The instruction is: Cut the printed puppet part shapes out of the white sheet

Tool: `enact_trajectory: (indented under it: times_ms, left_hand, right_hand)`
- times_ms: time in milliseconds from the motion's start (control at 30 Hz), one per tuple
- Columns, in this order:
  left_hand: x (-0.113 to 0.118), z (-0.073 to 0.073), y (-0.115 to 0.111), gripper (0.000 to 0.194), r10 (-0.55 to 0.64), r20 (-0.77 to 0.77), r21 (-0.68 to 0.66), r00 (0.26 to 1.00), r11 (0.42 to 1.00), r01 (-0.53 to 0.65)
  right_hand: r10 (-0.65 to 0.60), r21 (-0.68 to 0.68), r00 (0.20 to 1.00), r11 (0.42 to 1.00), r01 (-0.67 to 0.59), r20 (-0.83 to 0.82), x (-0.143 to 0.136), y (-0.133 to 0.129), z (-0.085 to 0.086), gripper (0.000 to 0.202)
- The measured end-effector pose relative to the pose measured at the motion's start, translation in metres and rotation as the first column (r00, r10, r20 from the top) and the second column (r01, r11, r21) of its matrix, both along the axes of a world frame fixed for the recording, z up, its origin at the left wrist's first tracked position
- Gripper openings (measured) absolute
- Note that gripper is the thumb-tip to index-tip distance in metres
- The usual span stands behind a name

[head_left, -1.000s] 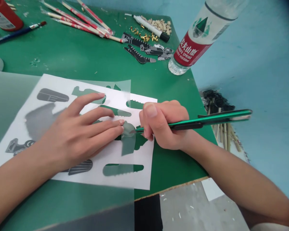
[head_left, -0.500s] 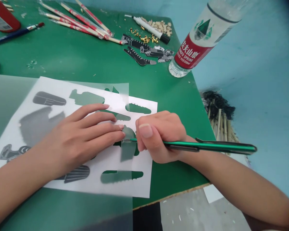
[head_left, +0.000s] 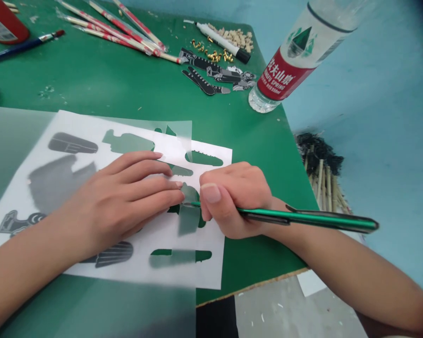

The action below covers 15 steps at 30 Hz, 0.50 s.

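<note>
My left hand (head_left: pixel 127 197) lies flat, fingers stretched out, on a translucent sheet (head_left: pixel 127 310) that covers most of a white paper (head_left: pixel 211 277) with cut-out shapes. Between thumb and fingers my right hand (head_left: pixel 236 199) holds a green pen-like tool (head_left: pixel 313 218). Its tip points left, close to the left fingertips, over a cut-out near the paper's right side. Dark printed shapes (head_left: pixel 72 143) show through the sheet on the left. The exact tip is small and hard to make out.
A water bottle (head_left: pixel 285 61) stands at the table's right edge. Dark cut pieces (head_left: pixel 200 82), brass fasteners (head_left: pixel 214 56), a marker (head_left: pixel 223 42) and wrapped sticks (head_left: pixel 116 30) lie at the back. A paintbrush (head_left: pixel 24 47) and red bottle (head_left: pixel 3 23) are at the far left.
The back end of the green tool has dipped slightly. Both hands have otherwise kept nearly the same place, and the papers appear a little farther right.
</note>
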<state>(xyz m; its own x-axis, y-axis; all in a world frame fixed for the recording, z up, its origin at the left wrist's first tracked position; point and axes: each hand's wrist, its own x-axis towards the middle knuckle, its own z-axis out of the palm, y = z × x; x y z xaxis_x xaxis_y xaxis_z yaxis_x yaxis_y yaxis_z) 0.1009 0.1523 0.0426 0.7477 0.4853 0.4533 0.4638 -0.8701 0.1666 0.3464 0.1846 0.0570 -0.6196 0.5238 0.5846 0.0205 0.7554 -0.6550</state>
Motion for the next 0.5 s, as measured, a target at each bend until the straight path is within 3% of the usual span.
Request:
enact_trajectory:
  times_ms: [233, 500]
  left_hand:
    - [0.0015, 0.0025, -0.0016, 0.022, -0.008, -0.027, 0.022, 1.000, 1.000, 0.008]
    - [0.0066, 0.0039, -0.0030, 0.014, 0.025, -0.053, 0.070, 0.998, 0.997, -0.021]
  right_hand:
    - [-0.024, 0.009, 1.000, 1.000, 0.024, 0.018, 0.0010, 0.0013, -0.0017, 0.045]
    - [-0.046, 0.013, 0.982, 0.999, 0.044, 0.184, 0.0041, 0.0010, -0.0018, 0.056]
